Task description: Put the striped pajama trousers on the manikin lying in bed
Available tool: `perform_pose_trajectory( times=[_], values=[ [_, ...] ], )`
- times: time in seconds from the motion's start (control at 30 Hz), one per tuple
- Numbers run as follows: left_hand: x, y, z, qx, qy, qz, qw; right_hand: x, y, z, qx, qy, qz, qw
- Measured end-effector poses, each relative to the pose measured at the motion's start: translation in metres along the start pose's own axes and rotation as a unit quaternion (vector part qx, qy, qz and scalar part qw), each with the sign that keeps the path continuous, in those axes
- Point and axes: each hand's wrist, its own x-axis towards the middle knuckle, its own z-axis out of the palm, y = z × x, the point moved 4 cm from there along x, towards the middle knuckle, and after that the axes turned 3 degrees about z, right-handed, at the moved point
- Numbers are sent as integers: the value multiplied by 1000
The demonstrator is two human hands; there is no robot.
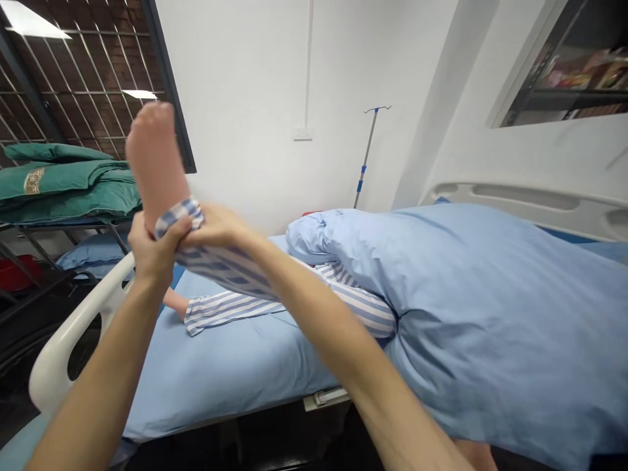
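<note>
A raised bare foot [154, 154] points toes-up at the left, above the foot end of the bed. My left hand [153, 250] wraps round its heel and ankle, thumb lying over the trouser cuff. Just above the ankle, my right hand [213, 226] grips the lower leg at the rolled striped trouser cuff [180, 214]; some of its fingers are hidden behind the leg. The other striped trouser leg [230, 311] lies flat on the mattress, its foot partly covered by my left arm. A blue quilt [456, 281] covers the body from the thighs up.
A white footboard [73, 333] stands at the left and a bed rail [524, 196] at the far right. Behind the bed rises a drip pole [367, 154]. Folded green bedding [63, 186] is stacked on a frame at the left, with a red basin [19, 271] below.
</note>
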Motion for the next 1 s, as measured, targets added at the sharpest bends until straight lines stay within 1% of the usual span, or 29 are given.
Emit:
perform_pose_trajectory(
  times=[0.03, 0.07, 0.13, 0.2, 0.27, 0.33, 0.4, 0.47, 0.53, 0.63, 0.7, 0.8, 0.9, 1.0],
  values=[
    [8, 20, 12, 21, 27, 55, 998, -1, -2, -20, 1, 10, -32, 999],
    [15, 38, 27, 32, 21, 88, 995, -3, -1, -39, 3, 25, -49, 998],
    [24, 67, 53, 48, -1, 128, 991, -5, 7, -72, 3, 67, -49, 997],
    [30, 88, 72, 57, -18, 148, 987, -5, 19, -95, 2, 102, -37, 994],
    [32, 97, 80, 56, -27, 152, 986, -1, 30, -103, -7, 116, -36, 993],
    [31, 95, 77, 48, -34, 148, 987, 6, 37, -95, -23, 114, -46, 992],
    [28, 82, 64, 43, -40, 135, 989, 10, 36, -77, -37, 107, -56, 992],
    [25, 62, 46, 38, -46, 106, 993, 13, 29, -50, -45, 90, -53, 993],
    [21, 35, 24, 19, -62, 52, 997, 13, 20, -20, -48, 63, -36, 996],
    [11, -11, -10, -38, -84, -55, 994, 13, 15, 29, -48, 17, 19, 998],
    [0, -44, -31, -71, -93, -129, 985, 15, 20, 64, -48, -15, 54, 997],
    [-24, -94, -63, -94, -93, -235, 963, 19, 31, 121, -45, -77, 78, 993],
    [-56, -142, -94, -104, -81, -326, 936, 17, 43, 177, -52, -137, 100, 984],
    [-94, -187, -121, -122, -63, -399, 906, 10, 52, 230, -48, -179, 110, 976]
  ],
)
